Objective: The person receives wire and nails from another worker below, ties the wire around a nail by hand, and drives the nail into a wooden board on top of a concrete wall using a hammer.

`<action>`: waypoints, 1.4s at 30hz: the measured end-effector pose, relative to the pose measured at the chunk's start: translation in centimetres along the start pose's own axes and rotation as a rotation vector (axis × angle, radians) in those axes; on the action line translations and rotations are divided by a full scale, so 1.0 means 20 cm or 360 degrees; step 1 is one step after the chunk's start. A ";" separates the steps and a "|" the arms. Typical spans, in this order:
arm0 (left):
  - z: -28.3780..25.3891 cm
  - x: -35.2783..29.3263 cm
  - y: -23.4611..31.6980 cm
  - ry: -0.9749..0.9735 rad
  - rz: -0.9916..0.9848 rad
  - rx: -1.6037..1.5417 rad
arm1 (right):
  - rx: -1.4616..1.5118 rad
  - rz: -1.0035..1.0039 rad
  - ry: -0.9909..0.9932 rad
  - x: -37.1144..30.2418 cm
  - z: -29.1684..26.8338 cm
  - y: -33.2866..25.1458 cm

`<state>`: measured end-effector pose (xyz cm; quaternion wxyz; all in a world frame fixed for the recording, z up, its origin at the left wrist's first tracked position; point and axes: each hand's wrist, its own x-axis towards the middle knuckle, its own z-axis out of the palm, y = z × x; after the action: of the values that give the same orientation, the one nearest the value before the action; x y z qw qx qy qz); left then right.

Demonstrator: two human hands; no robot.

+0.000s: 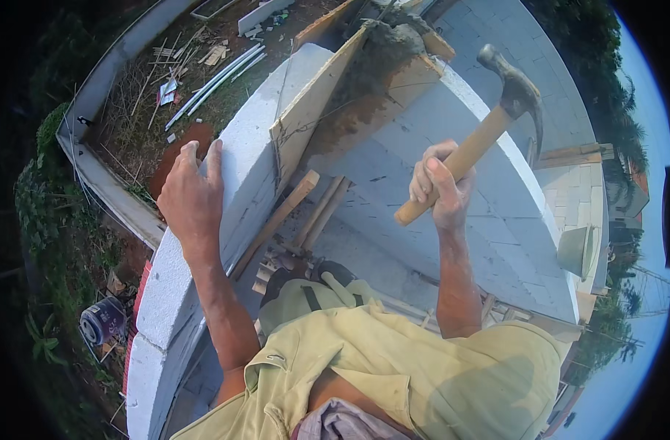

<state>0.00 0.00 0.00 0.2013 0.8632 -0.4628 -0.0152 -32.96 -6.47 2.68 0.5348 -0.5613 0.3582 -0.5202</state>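
My right hand (445,187) is closed around the wooden handle of a claw hammer (474,150). The hammer is raised, its metal head up and to the right, apart from any surface. At the left, my left hand (193,198) rests at the outer edge of a white block wall (250,125), fingers a little apart; part of the hand lies beyond the edge. Ahead, a wooden formwork board (316,103) stands against the wall's end. Wet-looking grey concrete (393,51) fills the top between the boards.
Another white block wall (489,198) runs along the right, with a bucket (575,251) on its far side. Timber props (280,220) lean inside. Beyond the left wall, the ground drops lower, with pale pipes (214,84), wood scraps and a dark paint pail (104,321).
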 end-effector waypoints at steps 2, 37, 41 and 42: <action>-0.01 0.04 0.00 0.0000 -0.0029 -0.0084 | 0.0036 0.0268 0.0257 -0.25 -0.10 0.14; -0.07 0.01 0.02 -0.0435 0.1075 -0.0343 | -0.2383 0.0692 0.0750 0.62 -1.50 -0.06; -0.06 0.04 -0.01 -0.0519 0.1018 -0.0342 | -0.2373 0.0674 0.0661 0.67 -1.41 -0.04; -0.04 0.06 -0.01 -0.0540 0.1020 -0.0342 | -0.2325 0.0623 0.0637 0.67 -1.41 -0.03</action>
<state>1.02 -0.48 0.86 0.2057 0.6337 -0.7320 -0.1425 -57.64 -25.59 2.86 0.0370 -0.5932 0.7919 -0.1401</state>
